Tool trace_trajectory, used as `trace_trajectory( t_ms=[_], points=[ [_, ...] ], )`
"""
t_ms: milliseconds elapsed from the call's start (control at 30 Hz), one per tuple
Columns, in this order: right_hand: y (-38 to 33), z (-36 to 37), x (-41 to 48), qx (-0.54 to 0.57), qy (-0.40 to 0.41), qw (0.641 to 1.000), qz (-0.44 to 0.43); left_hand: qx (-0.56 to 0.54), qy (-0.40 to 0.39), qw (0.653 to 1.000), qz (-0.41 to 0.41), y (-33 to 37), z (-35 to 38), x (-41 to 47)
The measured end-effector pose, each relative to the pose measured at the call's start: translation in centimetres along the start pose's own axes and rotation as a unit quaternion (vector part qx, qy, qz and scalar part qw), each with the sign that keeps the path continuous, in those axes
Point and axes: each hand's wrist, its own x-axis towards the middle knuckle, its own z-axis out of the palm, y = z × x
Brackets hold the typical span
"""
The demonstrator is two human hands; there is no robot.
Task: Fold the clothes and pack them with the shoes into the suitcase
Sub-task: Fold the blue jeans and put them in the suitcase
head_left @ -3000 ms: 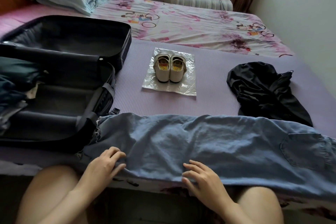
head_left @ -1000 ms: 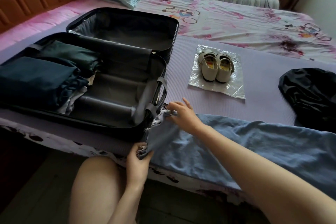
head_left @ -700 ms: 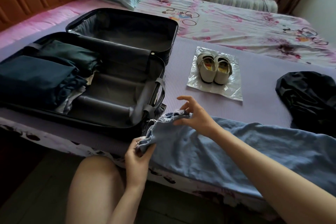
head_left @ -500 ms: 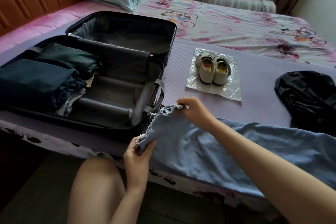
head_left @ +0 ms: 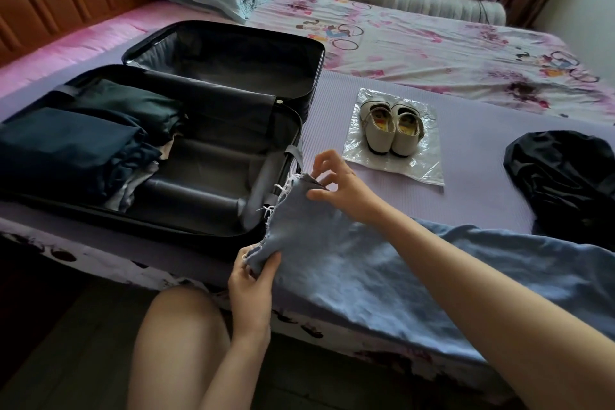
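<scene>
Left hand [head_left: 253, 280] pinches the near corner of the frayed hem of the jeans [head_left: 349, 263], and the right hand [head_left: 336, 183] pinches the far corner. The jeans lie along the bed [head_left: 466, 150] edge. Folding looks barely begun; next the hem should go toward the waist. The suitcase [head_left: 186, 226] holds folded dark clothes [head_left: 66, 150]; the shoes [head_left: 391, 130] sit outside.

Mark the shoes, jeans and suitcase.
shoes [head_left: 379, 140]: head view, toe of the left-hand shoe.
jeans [head_left: 382, 276]: head view, middle of the leg fabric.
suitcase [head_left: 206, 186]: head view, bare lining of the near half.
</scene>
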Motion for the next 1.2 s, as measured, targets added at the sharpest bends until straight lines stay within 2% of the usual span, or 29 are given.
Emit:
trace_trajectory(
  t_ms=[67,400,500,633,700,800,1100,1200],
  points=[
    [0.2,-0.1,-0.1,-0.018,-0.007,1.0,0.0,0.015,-0.021,1.0,0.005,-0.2,0.2,0.2],
    [0.7,0.7,0.5,-0.021,-0.012,1.0,-0.006,-0.042,-0.117,0.992,-0.036,-0.9,-0.5,0.9],
    [0.3,0.9,0.6,-0.014,-0.023,1.0,-0.007,-0.042,-0.112,0.992,-0.039,-1.1,-0.7,0.9],
    [0.0,0.7,0.3,0.033,0.028,0.999,0.002,-0.041,-0.094,0.994,-0.043,-1.4,-0.8,0.6],
    [0.1,0.5,0.0,0.045,0.011,0.999,-0.007,-0.044,-0.09,0.994,-0.051,-1.3,-0.9,0.6],
    [0.3,0.5,-0.1,-0.007,-0.022,1.0,-0.018,-0.053,-0.093,0.993,-0.058,-1.2,-0.8,0.7],
    [0.3,0.7,0.7,-0.013,-0.045,0.999,0.012,-0.053,-0.143,0.987,-0.06,-0.9,-0.8,0.8],
    [0.3,0.7,1.1,0.029,0.012,0.999,0.017,-0.046,-0.1,0.992,-0.061,-0.8,-0.9,0.8]
  ],
)
